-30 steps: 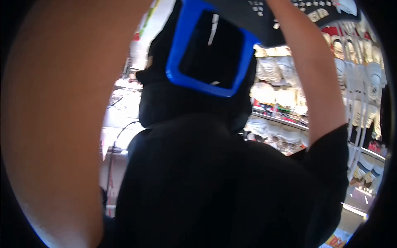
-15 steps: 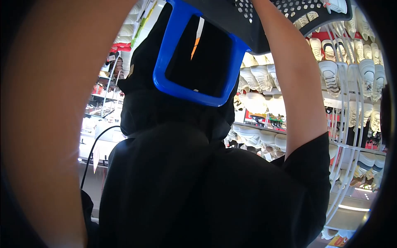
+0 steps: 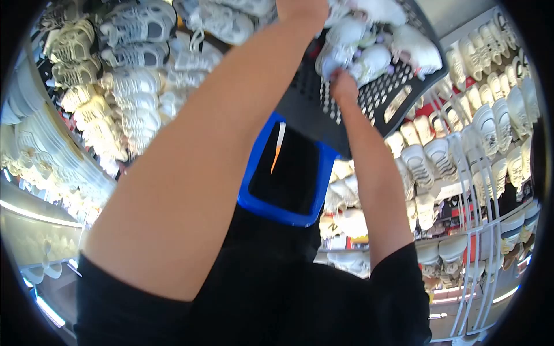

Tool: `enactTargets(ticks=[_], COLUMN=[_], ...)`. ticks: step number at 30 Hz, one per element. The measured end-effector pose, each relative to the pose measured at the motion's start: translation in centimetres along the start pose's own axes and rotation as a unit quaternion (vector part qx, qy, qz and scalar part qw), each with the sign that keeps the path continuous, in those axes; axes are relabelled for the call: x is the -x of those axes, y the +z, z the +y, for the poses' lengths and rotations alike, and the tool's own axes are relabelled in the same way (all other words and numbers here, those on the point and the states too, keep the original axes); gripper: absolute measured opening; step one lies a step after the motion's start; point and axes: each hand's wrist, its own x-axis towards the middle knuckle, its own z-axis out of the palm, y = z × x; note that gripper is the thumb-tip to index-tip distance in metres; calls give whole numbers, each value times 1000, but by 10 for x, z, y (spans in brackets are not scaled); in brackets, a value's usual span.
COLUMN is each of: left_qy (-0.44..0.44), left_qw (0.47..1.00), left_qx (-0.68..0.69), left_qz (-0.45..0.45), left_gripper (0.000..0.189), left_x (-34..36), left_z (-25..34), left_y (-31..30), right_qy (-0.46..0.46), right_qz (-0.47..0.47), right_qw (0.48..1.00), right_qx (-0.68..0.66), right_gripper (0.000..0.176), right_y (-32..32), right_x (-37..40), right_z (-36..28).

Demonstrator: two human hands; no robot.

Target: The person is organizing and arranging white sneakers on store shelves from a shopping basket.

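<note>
A dark grey perforated basket (image 3: pixel 314 112) with a blue handle (image 3: pixel 277 214) stands before my body, and several white shoes (image 3: pixel 349 32) lie in it. My right hand (image 3: pixel 344 87) reaches into the basket. Its fingers are closed at the near end of a white sneaker (image 3: pixel 336 60); part of the grip is hidden. At the top edge, my left hand (image 3: pixel 303 10) is above the basket's left side, near the shoes. Its fingers are cut off by the frame, so what it touches does not show.
Racks of white shoes (image 3: pixel 138 52) fill the upper left. More shoes (image 3: pixel 490 130) stand in rows on the right, behind curved white wire bars (image 3: pixel 473 242). A curved pale shelf edge (image 3: pixel 63 130) runs along the left.
The view has shifted, so the basket and blue handle sit lower and its shoes show. Both hands, out of view before, now appear at the basket.
</note>
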Motion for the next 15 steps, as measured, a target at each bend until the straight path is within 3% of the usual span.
enactTargets(ticks=[3,7,12,15], left_qy=[-3,-15,-12,7], left_qw=[1000,1000,1000,996], left_qx=[-12,6,15,86], left_qz=[25,9,1,-5], left_gripper=[29,31,38,53], left_x=[10,11,13,17], left_z=[0,1,1,-4], left_y=[11,8,2,-6], right_qy=[39,9,15,19], right_qz=[-3,28,-1,-20], right_qw=[999,1000,1000,999], right_qx=[7,8,6,25], right_gripper=[22,20,23,30], right_y=[-17,-14,-35,-47], right_x=[18,26,43,53], right_z=[-12,-2,-4,-2])
